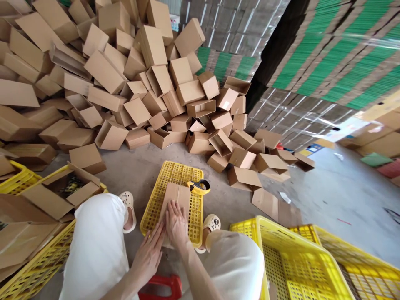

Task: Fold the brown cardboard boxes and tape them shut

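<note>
A closed cardboard box (178, 193) lies on an upturned yellow plastic crate (153, 208) between my knees. My right hand (176, 221) rests flat on the top of the box, fingers stretched out over its middle seam. Along the box's near left edge lies my left hand (151, 246), its fingers straight and touching the cardboard. A yellow and black tape dispenser (199, 186) sits on the crate just right of the box's far end, apart from both hands.
A large heap of cardboard boxes (134, 108) fills the far left and middle. Yellow crates (290, 254) stand at my right. On my left, another yellow crate (59, 250) holds an open carton (50, 198). Bundled flat cardboard (337, 50) is stacked behind. Part of a red stool (175, 285) shows below.
</note>
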Demonstrator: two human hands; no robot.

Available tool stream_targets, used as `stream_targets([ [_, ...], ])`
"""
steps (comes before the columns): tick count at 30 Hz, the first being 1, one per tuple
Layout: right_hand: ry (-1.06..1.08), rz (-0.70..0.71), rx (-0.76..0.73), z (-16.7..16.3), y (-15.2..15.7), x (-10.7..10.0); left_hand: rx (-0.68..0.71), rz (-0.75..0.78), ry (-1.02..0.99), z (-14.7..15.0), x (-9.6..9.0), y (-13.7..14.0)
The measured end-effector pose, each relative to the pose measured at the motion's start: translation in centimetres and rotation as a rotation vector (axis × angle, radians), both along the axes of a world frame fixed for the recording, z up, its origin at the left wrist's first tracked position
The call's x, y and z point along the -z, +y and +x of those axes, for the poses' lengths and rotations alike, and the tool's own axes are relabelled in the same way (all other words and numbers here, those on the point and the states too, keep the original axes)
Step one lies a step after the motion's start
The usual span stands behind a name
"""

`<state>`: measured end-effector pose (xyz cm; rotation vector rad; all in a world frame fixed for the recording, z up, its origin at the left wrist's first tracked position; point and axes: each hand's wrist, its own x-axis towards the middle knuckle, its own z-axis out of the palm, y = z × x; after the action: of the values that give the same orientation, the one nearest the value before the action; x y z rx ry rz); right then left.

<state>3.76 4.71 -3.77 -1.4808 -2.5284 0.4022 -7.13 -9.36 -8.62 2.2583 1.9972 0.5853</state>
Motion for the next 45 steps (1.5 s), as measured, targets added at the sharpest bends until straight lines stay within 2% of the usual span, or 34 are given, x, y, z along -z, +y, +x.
stream_targets([
  [4,-0.036,-0.059,0.062,-2.0,6.2,-1.3,-0.011,-0.045,0.019,0.2,-0.5,0.2],
  [6,-0.057,-0.074,0.092,-2.7,8.3,-1.6,-0.011,-0.054,0.026,0.2,-0.6,0.2],
  [8,-0.067,-0.080,0.103,-2.9,9.2,-1.7,-0.013,-0.058,0.035,0.2,-0.7,0.2],
  [10,-0.071,-0.077,0.087,-2.7,8.7,-1.5,-0.022,-0.061,0.041,0.3,-0.9,0.1],
  [14,-0.066,-0.019,0.025,-1.3,4.2,-0.5,-0.034,-0.046,0.034,0.3,-0.5,-0.1],
  [20,0.016,0.059,-0.018,2.4,-7.1,2.0,-0.030,0.003,-0.032,-0.3,1.9,0.1],
  [23,0.082,0.095,0.007,4.2,-12.1,3.4,-0.042,0.000,-0.060,-0.2,2.3,0.3],
  [25,0.115,0.106,0.027,5.0,-14.2,4.2,-0.051,-0.006,-0.073,0.0,2.1,0.3],
  [28,0.135,0.111,0.035,5.6,-15.1,4.7,-0.054,-0.001,-0.060,0.3,1.6,0.2],
  [30,0.126,0.109,0.044,5.6,-14.3,4.5,-0.055,0.009,-0.042,0.5,1.5,0.0],
  [33,0.085,0.106,0.060,5.2,-11.2,3.5,-0.047,0.026,-0.036,0.8,1.7,-0.3],
  [38,-0.021,0.089,0.061,3.2,-2.0,1.0,-0.057,0.003,-0.081,1.3,1.2,-0.8],
  [41,-0.093,0.044,0.083,1.9,4.1,-0.5,-0.058,-0.019,-0.117,1.4,1.2,-2.4],
  [45,-0.174,-0.043,0.139,1.2,9.9,-1.5,0.009,-0.099,-0.289,1.7,3.1,-6.3],
])
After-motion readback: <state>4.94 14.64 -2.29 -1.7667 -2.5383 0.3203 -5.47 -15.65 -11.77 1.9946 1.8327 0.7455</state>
